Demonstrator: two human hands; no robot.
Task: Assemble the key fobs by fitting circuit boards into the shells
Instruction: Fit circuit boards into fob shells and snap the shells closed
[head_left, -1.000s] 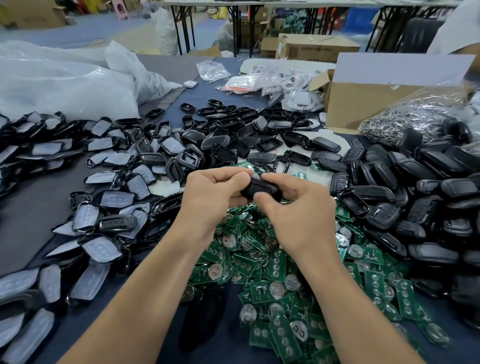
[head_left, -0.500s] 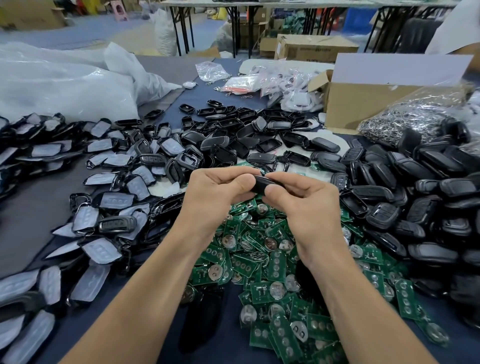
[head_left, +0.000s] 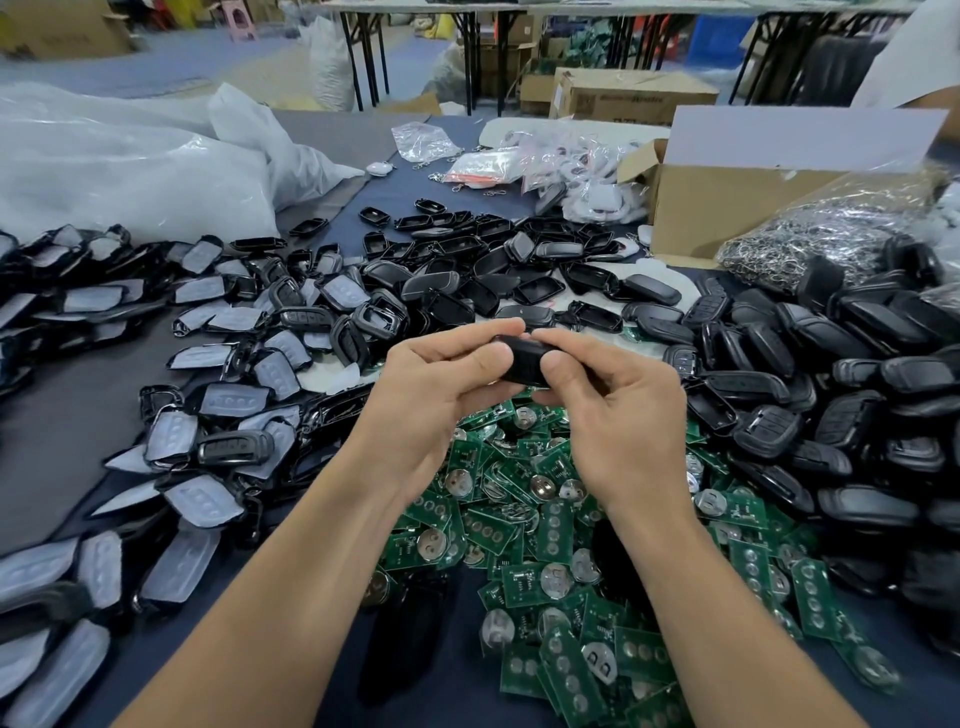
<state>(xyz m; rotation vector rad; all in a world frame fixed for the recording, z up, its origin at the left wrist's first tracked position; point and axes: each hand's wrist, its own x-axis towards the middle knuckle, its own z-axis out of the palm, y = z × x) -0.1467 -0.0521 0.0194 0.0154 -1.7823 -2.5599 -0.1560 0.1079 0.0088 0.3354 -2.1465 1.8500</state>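
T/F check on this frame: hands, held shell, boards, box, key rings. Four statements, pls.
1. The left hand and the right hand both grip one black fob shell. True.
2. The green circuit boards are piled at the far left of the table. False: they lie under and in front of the hands. The left side holds shells with pale button pads.
3. An open cardboard box stands at the rear right. True.
4. The bag of metal key rings lies at the near left edge. False: it lies at the rear right, beside the cardboard box.
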